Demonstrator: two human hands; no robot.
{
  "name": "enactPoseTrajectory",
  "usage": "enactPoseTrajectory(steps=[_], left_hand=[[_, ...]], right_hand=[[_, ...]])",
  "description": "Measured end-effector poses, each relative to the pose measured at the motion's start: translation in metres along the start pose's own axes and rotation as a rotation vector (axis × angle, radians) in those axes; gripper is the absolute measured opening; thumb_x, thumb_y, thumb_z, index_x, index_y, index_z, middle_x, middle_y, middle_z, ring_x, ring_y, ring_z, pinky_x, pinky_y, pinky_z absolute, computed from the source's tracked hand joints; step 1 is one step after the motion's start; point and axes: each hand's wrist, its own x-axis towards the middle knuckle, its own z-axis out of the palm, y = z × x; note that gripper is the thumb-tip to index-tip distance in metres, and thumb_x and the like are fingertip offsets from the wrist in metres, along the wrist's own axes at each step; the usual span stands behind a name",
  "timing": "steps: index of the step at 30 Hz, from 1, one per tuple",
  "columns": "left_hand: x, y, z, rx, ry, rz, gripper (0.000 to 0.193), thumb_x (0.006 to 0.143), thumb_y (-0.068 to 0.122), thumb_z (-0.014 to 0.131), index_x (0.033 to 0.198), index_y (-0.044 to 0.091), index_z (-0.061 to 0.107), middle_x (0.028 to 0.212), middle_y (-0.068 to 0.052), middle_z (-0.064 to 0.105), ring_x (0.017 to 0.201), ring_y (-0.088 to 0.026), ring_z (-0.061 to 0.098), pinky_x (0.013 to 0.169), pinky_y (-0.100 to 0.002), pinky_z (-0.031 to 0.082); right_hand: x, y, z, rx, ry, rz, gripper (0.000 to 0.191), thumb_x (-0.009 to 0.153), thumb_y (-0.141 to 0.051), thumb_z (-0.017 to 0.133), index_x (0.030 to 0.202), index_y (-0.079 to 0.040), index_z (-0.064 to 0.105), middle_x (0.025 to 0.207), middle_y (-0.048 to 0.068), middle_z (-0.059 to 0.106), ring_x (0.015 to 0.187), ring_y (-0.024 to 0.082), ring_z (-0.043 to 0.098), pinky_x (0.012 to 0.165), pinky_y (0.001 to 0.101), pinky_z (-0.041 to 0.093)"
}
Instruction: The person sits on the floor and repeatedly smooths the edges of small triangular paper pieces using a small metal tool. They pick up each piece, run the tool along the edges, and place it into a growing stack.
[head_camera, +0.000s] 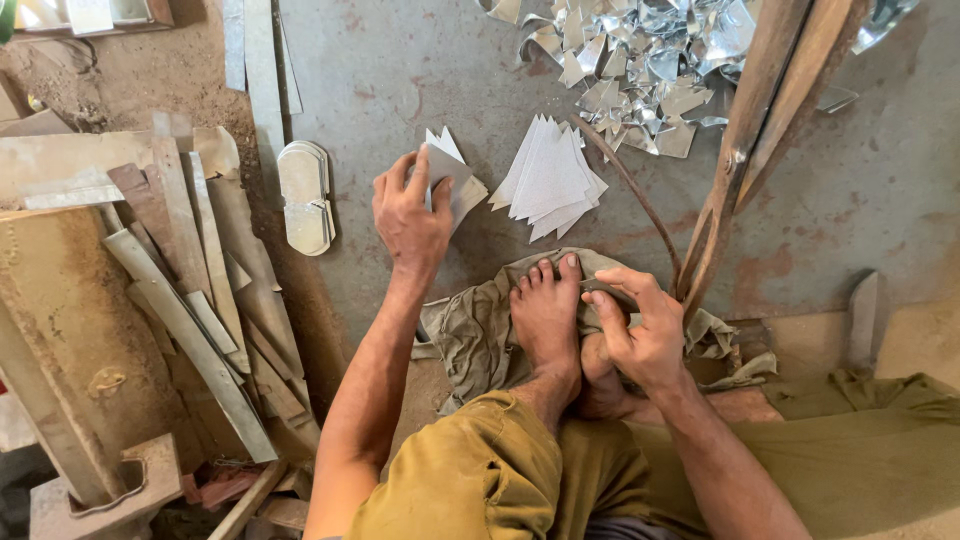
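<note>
Grey triangular sheets (548, 178) lie on the rust-blotched grey floor (860, 190); shiny silver offcuts (640, 70) at its top edge; olive cloth (480, 330) (perhaps stained); mustard-olive trousers (470, 480).

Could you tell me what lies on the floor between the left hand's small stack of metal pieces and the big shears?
A fanned pile of triangular sheet pieces lies there, shown in the head view.
</note>
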Motion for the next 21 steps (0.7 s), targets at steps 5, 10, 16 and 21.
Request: enactPoseTrajectory(steps=[5, 10, 16, 21], left_hand=[[-0.017, 0.015, 0.006, -1.132, -0.310, -0.531, 0.042, 0.099, 0.001, 0.062, 0.141, 0.005, 0.062, 0.124, -0.017, 0.070, 0.104, -0.020, 0.069, 0.094, -0.033, 0.056], [-0.043, 0.050, 0.008, -1.793, -0.528, -0.697, 0.063, 0.098, 0.003, 0.036, 0.160, 0.010, 0.025, 0.120, -0.028, 0.069, 0.109, -0.026, 0.070, 0.099, -0.037, 0.056], [-0.057, 0.082, 0.003, -1.945, -0.509, -0.682, 0.056, 0.115, 0.032, 0.040, 0.163, 0.014, 0.018, 0.112, -0.023, 0.065, 0.115, -0.035, 0.067, 0.106, -0.046, 0.054], [-0.060, 0.092, -0.001, -1.964, -0.455, -0.821, 0.068, 0.109, 0.057, 0.036, 0.158, 0.014, 0.017, 0.103, -0.017, 0.062, 0.109, -0.041, 0.068, 0.093, -0.051, 0.054]], right_hand=[[0.009, -0.003, 0.003, 0.018, 0.016, 0.038, 0.027, 0.098, 0.006, 0.065, 0.123, 0.002, 0.058, 0.110, 0.015, 0.072, 0.098, 0.022, 0.077, 0.081, 0.0298, 0.062], [0.019, -0.016, 0.008, 0.070, 0.068, 0.029, 0.028, 0.099, 0.007, 0.064, 0.126, 0.003, 0.055, 0.111, 0.015, 0.073, 0.098, 0.021, 0.077, 0.087, 0.0305, 0.061], [0.028, -0.035, 0.012, 0.057, 0.134, -0.107, 0.028, 0.101, 0.009, 0.063, 0.126, 0.002, 0.053, 0.120, 0.018, 0.070, 0.107, 0.026, 0.074, 0.093, 0.0341, 0.060], [0.023, -0.042, 0.018, -0.209, 0.103, -0.406, 0.031, 0.091, 0.010, 0.067, 0.119, -0.002, 0.058, 0.094, 0.013, 0.068, 0.074, 0.027, 0.066, 0.065, 0.0366, 0.051]])
